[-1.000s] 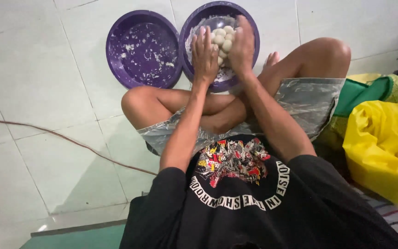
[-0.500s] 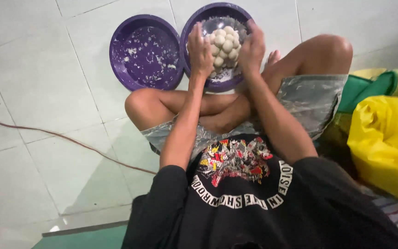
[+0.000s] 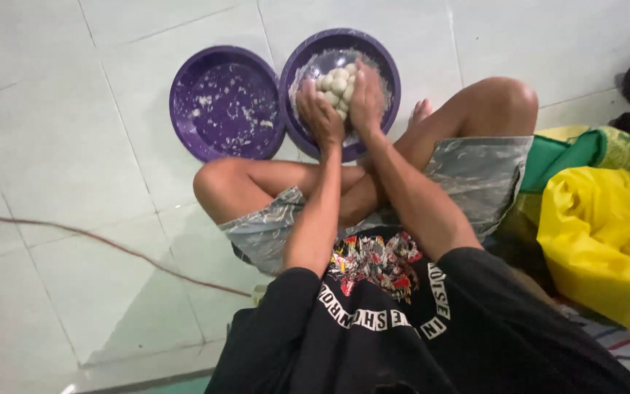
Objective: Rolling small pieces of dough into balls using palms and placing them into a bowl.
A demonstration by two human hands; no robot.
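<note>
Hands are working together over the right-hand purple basin [image 3: 384,66], which is sitting on the tiled floor [image 3: 52,146] just beyond the person's crossed legs. The left hand [image 3: 320,113] and the right hand [image 3: 366,98] are pressing in from either side, palms facing each other, fingers curled narrow around a heap of small white balls [image 3: 337,82] piled in the basin. Both hands are touching the heap; whether either is actually gripping a single ball, I cannot tell, since the palms are hiding what lies between them. A clear film or bag seems to be lining the basin beneath the balls, though its edges are hard to follow.

Just to the left, touching or nearly touching rim to rim, a second purple basin [image 3: 220,73] is lying with only white crumbs and smears scattered across its bottom. A thin cord [image 3: 111,244] is running across the floor on the left, and a yellow bag [image 3: 607,241] with green cloth [image 3: 570,157] behind it is resting at the right.

Judging by the cupped posture, the step in hand is gathering or shaping the white balls together. The following move would be asking for an even squeeze from both sides, gentle enough that the soft-looking balls are not being crushed or spilled over the rim.
</note>
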